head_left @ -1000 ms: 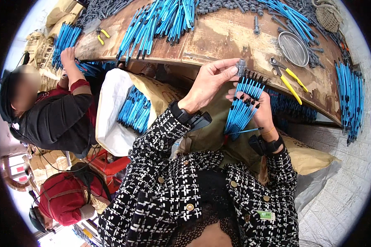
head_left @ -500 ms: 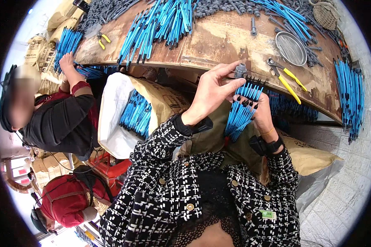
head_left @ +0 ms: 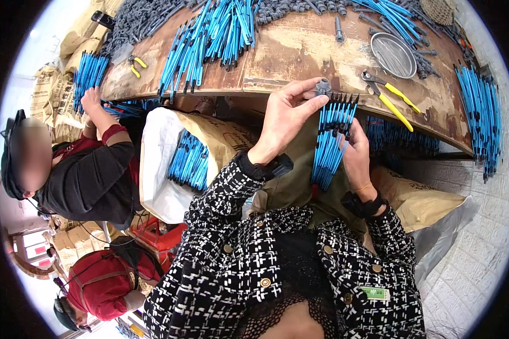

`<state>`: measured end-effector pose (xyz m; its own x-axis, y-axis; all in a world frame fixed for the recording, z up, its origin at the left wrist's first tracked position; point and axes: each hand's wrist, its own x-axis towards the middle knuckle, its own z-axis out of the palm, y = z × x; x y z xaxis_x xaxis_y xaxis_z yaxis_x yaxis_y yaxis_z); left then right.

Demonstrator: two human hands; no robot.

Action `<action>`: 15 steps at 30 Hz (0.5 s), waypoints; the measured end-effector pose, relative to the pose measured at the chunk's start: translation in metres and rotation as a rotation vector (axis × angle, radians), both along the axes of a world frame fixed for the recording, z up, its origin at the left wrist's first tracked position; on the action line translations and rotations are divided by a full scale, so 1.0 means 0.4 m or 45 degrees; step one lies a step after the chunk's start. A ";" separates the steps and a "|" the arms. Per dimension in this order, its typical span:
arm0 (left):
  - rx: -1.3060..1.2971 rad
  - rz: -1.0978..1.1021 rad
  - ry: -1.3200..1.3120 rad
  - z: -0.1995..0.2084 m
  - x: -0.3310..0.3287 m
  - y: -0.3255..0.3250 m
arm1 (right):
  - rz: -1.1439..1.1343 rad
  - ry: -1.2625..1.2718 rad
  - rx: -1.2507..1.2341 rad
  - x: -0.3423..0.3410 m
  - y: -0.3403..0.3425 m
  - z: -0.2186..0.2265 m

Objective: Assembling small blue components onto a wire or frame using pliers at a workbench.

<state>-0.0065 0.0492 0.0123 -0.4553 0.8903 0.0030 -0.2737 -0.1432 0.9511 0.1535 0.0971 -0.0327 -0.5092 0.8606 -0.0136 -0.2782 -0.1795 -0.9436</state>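
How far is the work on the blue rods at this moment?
Done, apparently: blue rods fill the open sack beside the person. In hand: the right hand holds a bundle of blue rods, and the left hand pinches a grey cap above it. Left: loose rods and grey parts still cover the wooden table.

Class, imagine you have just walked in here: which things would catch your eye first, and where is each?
First the bundle of blue rods gripped in the right hand at the table's near edge, while the left hand pinches a small grey part just above them. More blue rods lie heaped across the worn wooden table. Yellow-handled pliers lie to the right, beside a round metal dish.
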 end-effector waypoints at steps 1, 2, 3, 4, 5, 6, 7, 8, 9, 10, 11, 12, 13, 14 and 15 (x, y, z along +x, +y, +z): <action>0.003 0.019 0.048 -0.002 0.000 0.005 | 0.019 -0.071 0.065 0.002 0.008 -0.005; 0.007 0.040 0.097 -0.003 0.000 0.009 | 0.039 -0.142 0.131 0.004 0.016 -0.009; 0.011 0.061 0.147 -0.004 0.000 0.009 | 0.061 -0.212 0.197 0.007 0.018 -0.011; 0.006 0.062 0.146 -0.004 0.000 0.004 | 0.063 -0.213 0.192 0.010 0.014 -0.010; 0.002 0.060 0.140 -0.004 -0.004 0.002 | 0.083 -0.241 0.211 0.009 0.015 -0.005; -0.002 0.059 0.133 -0.003 -0.009 0.000 | 0.104 -0.268 0.230 0.008 0.016 0.001; -0.005 0.058 0.128 -0.002 -0.011 -0.002 | 0.125 -0.295 0.249 0.007 0.018 0.004; -0.005 0.061 0.131 -0.003 -0.013 -0.004 | 0.127 -0.292 0.250 0.005 0.019 0.005; -0.036 0.070 0.191 -0.004 -0.014 -0.005 | 0.142 -0.315 0.262 0.002 0.022 0.006; -0.066 0.076 0.248 -0.005 -0.012 -0.005 | 0.154 -0.342 0.274 0.003 0.025 0.006; -0.097 0.082 0.305 -0.004 -0.011 -0.005 | 0.166 -0.369 0.286 0.003 0.028 0.007; -0.096 0.083 0.307 -0.002 -0.009 -0.005 | 0.167 -0.367 0.287 0.005 0.034 0.005; -0.091 0.071 0.333 -0.001 -0.006 -0.007 | 0.199 -0.326 0.250 0.008 0.042 0.001; -0.086 0.059 0.359 0.004 -0.002 -0.009 | 0.231 -0.286 0.213 0.011 0.050 -0.003; -0.081 0.046 0.385 0.006 0.001 -0.009 | 0.263 -0.245 0.175 0.013 0.055 -0.004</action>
